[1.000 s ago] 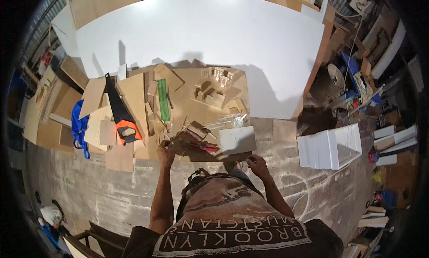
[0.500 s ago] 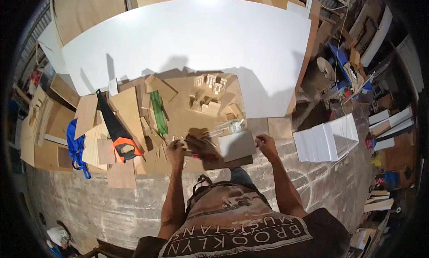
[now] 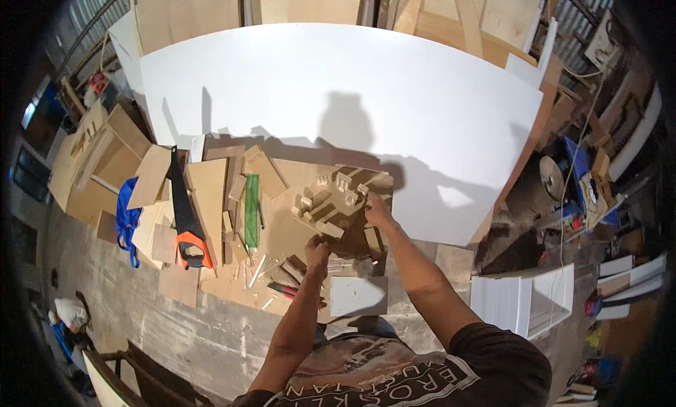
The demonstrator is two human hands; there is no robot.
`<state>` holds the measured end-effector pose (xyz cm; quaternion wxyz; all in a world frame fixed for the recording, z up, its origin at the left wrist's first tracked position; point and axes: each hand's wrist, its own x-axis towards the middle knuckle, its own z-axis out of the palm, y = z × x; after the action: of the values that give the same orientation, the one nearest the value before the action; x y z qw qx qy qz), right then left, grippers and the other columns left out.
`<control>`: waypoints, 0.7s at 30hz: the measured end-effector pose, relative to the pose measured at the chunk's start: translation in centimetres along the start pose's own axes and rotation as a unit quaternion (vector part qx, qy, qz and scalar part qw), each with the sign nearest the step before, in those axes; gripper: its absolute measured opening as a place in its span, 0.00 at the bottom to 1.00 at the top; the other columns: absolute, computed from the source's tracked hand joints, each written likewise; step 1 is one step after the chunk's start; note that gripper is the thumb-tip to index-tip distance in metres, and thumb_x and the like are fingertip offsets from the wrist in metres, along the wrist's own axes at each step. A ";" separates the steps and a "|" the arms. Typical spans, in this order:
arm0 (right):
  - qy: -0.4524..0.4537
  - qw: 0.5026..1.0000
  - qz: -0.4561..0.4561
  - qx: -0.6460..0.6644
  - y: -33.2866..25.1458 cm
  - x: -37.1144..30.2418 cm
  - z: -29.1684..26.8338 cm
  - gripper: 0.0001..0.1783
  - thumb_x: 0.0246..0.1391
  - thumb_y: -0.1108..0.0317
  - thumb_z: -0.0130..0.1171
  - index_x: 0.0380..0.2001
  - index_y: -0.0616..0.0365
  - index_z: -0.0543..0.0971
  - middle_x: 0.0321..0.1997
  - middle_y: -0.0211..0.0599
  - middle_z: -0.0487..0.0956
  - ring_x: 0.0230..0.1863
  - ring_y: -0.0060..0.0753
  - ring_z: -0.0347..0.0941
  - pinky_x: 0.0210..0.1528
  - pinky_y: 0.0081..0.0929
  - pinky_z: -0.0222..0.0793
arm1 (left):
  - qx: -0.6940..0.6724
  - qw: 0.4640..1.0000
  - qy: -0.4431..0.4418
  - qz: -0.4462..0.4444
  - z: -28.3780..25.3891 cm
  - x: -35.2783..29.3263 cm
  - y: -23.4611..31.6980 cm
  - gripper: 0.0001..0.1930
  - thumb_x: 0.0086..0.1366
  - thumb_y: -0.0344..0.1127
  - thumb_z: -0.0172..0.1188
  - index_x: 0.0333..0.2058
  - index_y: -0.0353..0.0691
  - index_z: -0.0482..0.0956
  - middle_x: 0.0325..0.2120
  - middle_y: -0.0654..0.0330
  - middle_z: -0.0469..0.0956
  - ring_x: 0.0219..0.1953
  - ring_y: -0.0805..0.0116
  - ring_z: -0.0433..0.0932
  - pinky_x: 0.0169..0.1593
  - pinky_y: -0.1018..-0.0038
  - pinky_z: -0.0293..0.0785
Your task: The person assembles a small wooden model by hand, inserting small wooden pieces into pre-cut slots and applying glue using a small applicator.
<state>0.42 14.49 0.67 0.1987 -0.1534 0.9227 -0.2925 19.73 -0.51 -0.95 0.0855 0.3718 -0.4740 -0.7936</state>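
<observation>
My right hand [image 3: 378, 212] reaches out over the brown work board [image 3: 282, 185], its fingers closed at a small pale wooden piece [image 3: 362, 190]. Beside it stand several small notched wood pieces [image 3: 345, 182]. Nearer to me, my left hand [image 3: 317, 253] is curled with its fingers together; what it holds, if anything, is hidden. Just beyond that hand lies a small wooden block [image 3: 329, 229]. Close to my left forearm is a red and black hand tool [image 3: 284, 289]. A pale rectangular panel [image 3: 359, 296] lies at the near edge, with a clear, crumpled-looking item [image 3: 363, 267] behind it.
A handsaw [image 3: 186, 217] with an orange and black handle lies on boards at the left, next to a blue bag [image 3: 127, 220]. A green strip [image 3: 251, 210] and wood scraps lie nearby. A large white sheet [image 3: 282, 83] stands behind; a white box-like unit [image 3: 521, 301] is at right.
My right hand has moved forward and left to the small wood pieces. My left hand has shifted right, toward the middle of the board. The view has tilted, showing more at the far side.
</observation>
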 end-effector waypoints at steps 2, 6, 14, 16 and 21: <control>0.005 0.999 0.044 0.018 3.3 1.9 -0.7 0.35 0.54 0.78 0.55 0.66 0.64 0.61 0.67 0.55 0.63 0.68 0.55 0.60 0.66 0.42 0.64 | -0.021 1.000 -0.004 0.008 3.2 -0.1 0.5 0.23 0.59 0.23 0.50 0.56 0.27 0.70 0.43 0.53 0.77 0.39 0.65 0.77 0.42 0.72 0.75; -0.049 0.993 0.023 0.109 0.0 1.3 -0.9 0.29 0.54 0.77 0.52 0.61 0.64 0.67 0.66 0.57 0.64 0.65 0.57 0.63 0.63 0.45 0.64 | -0.040 0.995 0.090 -0.004 0.4 1.2 0.5 0.29 0.59 0.21 0.49 0.62 0.27 0.63 0.46 0.50 0.77 0.42 0.63 0.78 0.45 0.70 0.77; -0.016 1.000 -0.010 0.015 3.4 0.9 0.9 0.18 0.45 0.75 0.55 0.43 0.67 0.76 0.49 0.58 0.76 0.55 0.58 0.70 0.54 0.47 0.66 | 0.043 0.998 0.010 0.039 -2.9 8.6 3.0 0.24 0.62 0.24 0.48 0.58 0.40 0.74 0.47 0.62 0.80 0.39 0.70 0.77 0.48 0.64 0.73; 0.026 0.995 -0.089 0.031 5.6 0.4 1.6 0.16 0.42 0.75 0.55 0.39 0.67 0.78 0.44 0.56 0.79 0.54 0.58 0.70 0.54 0.47 0.67 | 0.008 0.999 -0.029 0.032 -1.2 9.6 3.8 0.24 0.61 0.23 0.49 0.57 0.41 0.74 0.47 0.62 0.80 0.39 0.70 0.77 0.49 0.64 0.72; 0.041 0.979 -0.200 -0.009 2.6 -1.2 3.0 0.18 0.40 0.76 0.54 0.40 0.63 0.79 0.41 0.55 0.80 0.54 0.58 0.70 0.56 0.53 0.64 | -0.024 0.998 0.005 0.061 -7.4 10.1 5.0 0.22 0.60 0.21 0.45 0.53 0.40 0.74 0.43 0.61 0.79 0.41 0.70 0.77 0.46 0.68 0.73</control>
<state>2.38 15.53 -2.77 0.0971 -0.3241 0.8834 -0.3243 16.47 -13.20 -3.99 0.1445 0.3440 -0.4760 -0.7963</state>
